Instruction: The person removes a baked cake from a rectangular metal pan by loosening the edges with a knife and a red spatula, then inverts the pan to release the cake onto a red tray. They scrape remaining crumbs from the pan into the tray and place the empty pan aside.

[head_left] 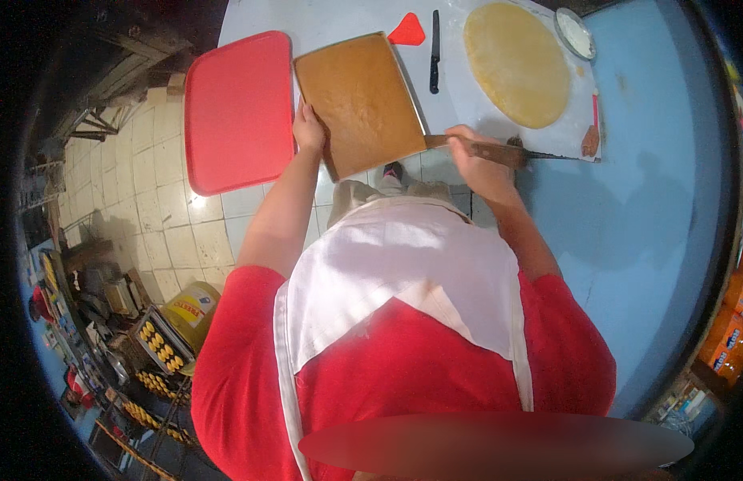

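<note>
A person in a red shirt and white apron works at a table, left hand at the eight o'clock side of a rectangular baking pan, right hand off its four o'clock corner. The pan, bearing a flat brown slab, sits directly ahead at twelve o'clock, its far end angled toward eleven. Its near edge appears to overhang the floor, which may explain the steadying left fingers, set close together along the rim; how far they curl underneath cannot be told. The right fingers are wrapped around a wooden-handled tool, one end reaching the pan's edge; its exact kind is unclear. A red tray lies at nine o'clock, just beside the pan. A red scraper rests at one o'clock and a knife at two, handle toward the person, presumably for easy pickup. Farther right, around two to three o'clock, a flat round of yellow dough lies beside a bowl of white powder.
</note>
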The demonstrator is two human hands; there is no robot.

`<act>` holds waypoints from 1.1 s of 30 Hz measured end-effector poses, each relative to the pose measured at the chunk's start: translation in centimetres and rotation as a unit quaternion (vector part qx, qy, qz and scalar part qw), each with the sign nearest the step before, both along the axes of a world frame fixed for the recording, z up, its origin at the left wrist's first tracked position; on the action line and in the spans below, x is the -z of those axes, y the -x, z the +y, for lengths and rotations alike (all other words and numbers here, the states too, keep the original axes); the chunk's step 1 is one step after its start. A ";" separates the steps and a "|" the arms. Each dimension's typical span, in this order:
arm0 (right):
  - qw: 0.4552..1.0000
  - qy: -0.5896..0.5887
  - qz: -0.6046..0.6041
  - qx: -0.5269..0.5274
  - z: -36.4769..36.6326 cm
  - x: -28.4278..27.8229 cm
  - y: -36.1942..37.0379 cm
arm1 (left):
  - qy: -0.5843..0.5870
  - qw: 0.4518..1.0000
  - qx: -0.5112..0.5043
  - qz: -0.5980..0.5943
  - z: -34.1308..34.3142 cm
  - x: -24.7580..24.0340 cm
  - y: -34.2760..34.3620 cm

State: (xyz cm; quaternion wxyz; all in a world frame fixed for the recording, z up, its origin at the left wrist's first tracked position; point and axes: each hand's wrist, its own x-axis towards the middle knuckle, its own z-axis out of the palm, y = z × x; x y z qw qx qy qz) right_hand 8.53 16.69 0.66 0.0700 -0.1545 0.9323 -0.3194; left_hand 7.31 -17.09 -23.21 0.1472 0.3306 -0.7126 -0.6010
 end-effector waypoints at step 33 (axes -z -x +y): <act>0.984 0.142 0.080 0.069 4.5 5.2 15.0 | -0.188 0.980 0.049 0.035 -0.2 0.2 -2.4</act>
